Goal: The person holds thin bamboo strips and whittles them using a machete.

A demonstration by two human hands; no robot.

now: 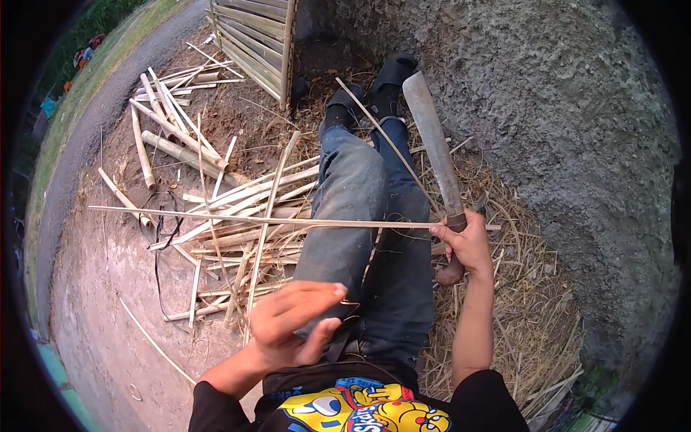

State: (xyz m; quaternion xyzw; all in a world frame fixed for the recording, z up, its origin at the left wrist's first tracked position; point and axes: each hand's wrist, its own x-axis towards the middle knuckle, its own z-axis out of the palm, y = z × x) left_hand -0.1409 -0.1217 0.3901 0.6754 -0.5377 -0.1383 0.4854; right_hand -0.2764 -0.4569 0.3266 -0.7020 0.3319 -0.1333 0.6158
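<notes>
My right hand (469, 243) is closed around the dark handle of a machete (434, 137), its worn grey blade pointing up and away from me. The thumb of that hand also rests on the end of a long thin bamboo strip (345, 223), which runs left across my thighs. Above my lap, my left hand (288, 324) holds nothing; its fingers are stretched out and the thumb stands apart. Another narrow bamboo strip (265, 227) lies slanted just beyond the left hand. A further strip (389, 137) crosses my lower legs.
Split bamboo pieces (237, 209) are piled left of my legs, with thicker poles (180, 151) farther off. A slatted bamboo panel (252, 43) leans at the far side. Shavings (504, 309) cover the ground at right, beside a rough grey wall (554, 122).
</notes>
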